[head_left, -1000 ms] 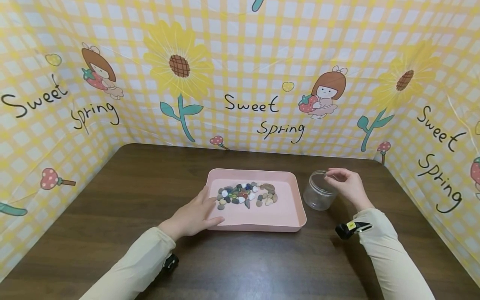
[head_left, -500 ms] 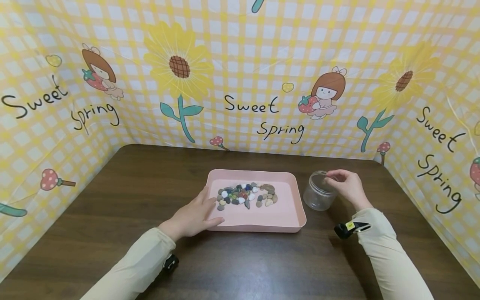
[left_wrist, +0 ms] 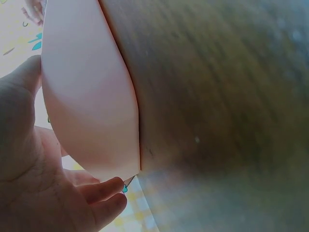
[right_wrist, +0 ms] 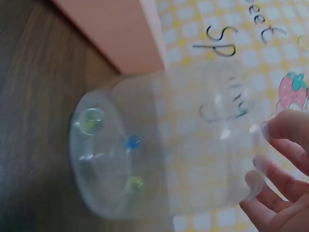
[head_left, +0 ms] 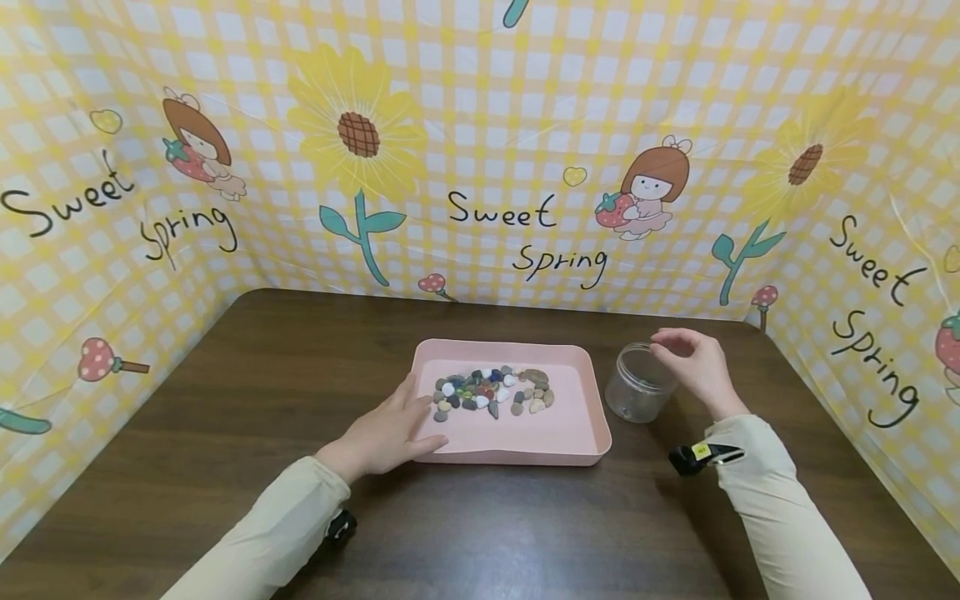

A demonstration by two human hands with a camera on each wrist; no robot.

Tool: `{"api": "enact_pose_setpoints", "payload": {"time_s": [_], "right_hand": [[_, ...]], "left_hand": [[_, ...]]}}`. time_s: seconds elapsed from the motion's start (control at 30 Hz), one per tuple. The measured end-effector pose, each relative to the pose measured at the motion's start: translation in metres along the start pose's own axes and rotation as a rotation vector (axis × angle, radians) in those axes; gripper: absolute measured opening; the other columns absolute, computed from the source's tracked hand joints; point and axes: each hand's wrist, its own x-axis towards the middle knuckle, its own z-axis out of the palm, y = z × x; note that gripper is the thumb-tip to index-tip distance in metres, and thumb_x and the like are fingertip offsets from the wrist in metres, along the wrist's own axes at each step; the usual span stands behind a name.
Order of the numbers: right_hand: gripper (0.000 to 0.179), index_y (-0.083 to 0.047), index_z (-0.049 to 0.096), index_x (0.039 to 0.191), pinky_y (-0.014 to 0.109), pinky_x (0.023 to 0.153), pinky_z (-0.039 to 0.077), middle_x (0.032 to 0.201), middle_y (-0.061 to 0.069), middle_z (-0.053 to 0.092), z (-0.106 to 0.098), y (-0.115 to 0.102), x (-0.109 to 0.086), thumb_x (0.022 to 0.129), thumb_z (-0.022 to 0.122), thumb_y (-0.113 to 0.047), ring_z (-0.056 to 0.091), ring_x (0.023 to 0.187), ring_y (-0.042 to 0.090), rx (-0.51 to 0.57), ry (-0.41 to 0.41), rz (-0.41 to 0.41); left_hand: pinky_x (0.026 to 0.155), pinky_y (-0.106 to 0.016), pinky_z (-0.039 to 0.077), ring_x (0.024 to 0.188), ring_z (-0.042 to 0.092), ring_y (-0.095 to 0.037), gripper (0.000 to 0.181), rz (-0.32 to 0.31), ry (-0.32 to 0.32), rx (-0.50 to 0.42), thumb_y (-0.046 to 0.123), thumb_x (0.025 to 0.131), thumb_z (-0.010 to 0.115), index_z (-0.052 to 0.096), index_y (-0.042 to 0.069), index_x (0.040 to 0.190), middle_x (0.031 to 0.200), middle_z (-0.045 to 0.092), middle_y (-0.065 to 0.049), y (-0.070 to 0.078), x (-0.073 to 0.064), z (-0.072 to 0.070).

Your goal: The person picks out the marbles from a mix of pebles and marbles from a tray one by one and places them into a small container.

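A clear jar (head_left: pixel 639 392) stands upright on the table, just right of a pink tray (head_left: pixel 555 433). My right hand (head_left: pixel 693 367) is at the jar's mouth with thumb and fingers apart and loosely bent. In the right wrist view nothing shows between them. Through the jar wall I see a yellow-green marble (right_wrist: pixel 90 121), a blue marble (right_wrist: pixel 133 142) and a green marble (right_wrist: pixel 136 183) at the bottom. My left hand (head_left: pixel 382 429) lies along the tray's left end, fingers extended over the rim and thumb at the front edge. Several mixed stones (head_left: pixel 480 392) lie inside the tray.
Brown wooden table (head_left: pixel 285 367) surrounds the tray and jar. A yellow checked cloth (head_left: pixel 487 150) with printed flowers hangs behind and at both sides of the table. A black strap device (head_left: pixel 697 458) sits at my right wrist.
The right hand has risen slightly at the jar's mouth and its fingertips have parted. A small spot now shows low in the jar. The left hand and tray stay put.
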Motion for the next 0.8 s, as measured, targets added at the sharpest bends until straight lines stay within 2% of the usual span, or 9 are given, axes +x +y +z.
{"api": "enact_pose_setpoints", "payload": {"time_s": [0.2, 0.33, 0.47, 0.53, 0.6, 0.7, 0.8], "right_hand": [[0.025, 0.005, 0.066, 0.102, 0.001, 0.074, 0.041, 0.117, 0.022, 0.063, 0.005, -0.024, 0.003, 0.087, 0.065, -0.015, 0.048, 0.082, -0.022, 0.052, 0.015, -0.047], [0.023, 0.005, 0.066, 0.102, 0.004, 0.075, 0.044, 0.118, 0.022, 0.063, 0.013, -0.036, 0.005, 0.086, 0.065, -0.012, 0.053, 0.085, -0.017, 0.082, -0.015, -0.076], [0.024, 0.004, 0.066, 0.103, 0.005, 0.075, 0.044, 0.119, 0.021, 0.063, 0.022, -0.045, 0.008, 0.086, 0.066, -0.012, 0.064, 0.094, 0.009, 0.089, -0.074, -0.083], [0.024, 0.003, 0.066, 0.104, 0.006, 0.076, 0.044, 0.120, 0.020, 0.062, 0.027, -0.048, 0.010, 0.086, 0.066, -0.013, 0.065, 0.100, 0.023, 0.101, -0.105, -0.079], [0.024, 0.002, 0.066, 0.105, 0.007, 0.078, 0.044, 0.121, 0.019, 0.062, 0.031, -0.051, 0.012, 0.087, 0.065, -0.014, 0.063, 0.105, 0.031, 0.115, -0.134, -0.067], [0.024, 0.002, 0.065, 0.105, 0.015, 0.084, 0.048, 0.123, 0.018, 0.061, 0.039, -0.055, 0.013, 0.087, 0.065, -0.014, 0.061, 0.108, 0.032, 0.139, -0.170, -0.053], [0.024, 0.002, 0.065, 0.106, 0.029, 0.091, 0.050, 0.124, 0.018, 0.060, 0.045, -0.060, 0.015, 0.087, 0.065, -0.013, 0.061, 0.110, 0.031, 0.160, -0.200, -0.048]], "left_hand": [[0.100, -0.055, 0.040, 0.136, 0.032, -0.044, 0.071, -0.002, 0.003, 0.003, 0.053, 0.089, 0.052, 0.044, 0.003, 0.138, 0.155, 0.011, -0.026, 0.000, 0.001, 0.001], [0.100, -0.055, 0.040, 0.136, 0.032, -0.044, 0.071, -0.005, 0.003, 0.004, 0.054, 0.088, 0.052, 0.044, 0.003, 0.138, 0.155, 0.011, -0.025, 0.000, 0.001, 0.001], [0.100, -0.055, 0.040, 0.136, 0.032, -0.043, 0.071, -0.006, 0.005, 0.004, 0.054, 0.088, 0.052, 0.044, 0.003, 0.137, 0.155, 0.011, -0.026, -0.001, 0.001, 0.001], [0.100, -0.055, 0.040, 0.135, 0.032, -0.043, 0.070, -0.005, 0.007, 0.003, 0.054, 0.088, 0.052, 0.044, 0.003, 0.137, 0.154, 0.011, -0.026, -0.001, 0.001, 0.001], [0.100, -0.055, 0.040, 0.135, 0.033, -0.044, 0.070, -0.003, 0.009, 0.002, 0.054, 0.088, 0.053, 0.044, 0.003, 0.137, 0.154, 0.012, -0.026, -0.001, 0.001, 0.001], [0.100, -0.055, 0.040, 0.135, 0.033, -0.044, 0.071, -0.003, 0.009, 0.000, 0.054, 0.088, 0.052, 0.044, 0.004, 0.137, 0.154, 0.012, -0.026, -0.001, 0.001, 0.002], [0.100, -0.055, 0.040, 0.135, 0.033, -0.044, 0.071, -0.002, 0.007, 0.001, 0.055, 0.088, 0.052, 0.044, 0.004, 0.137, 0.154, 0.012, -0.026, -0.002, 0.001, 0.002]]}}
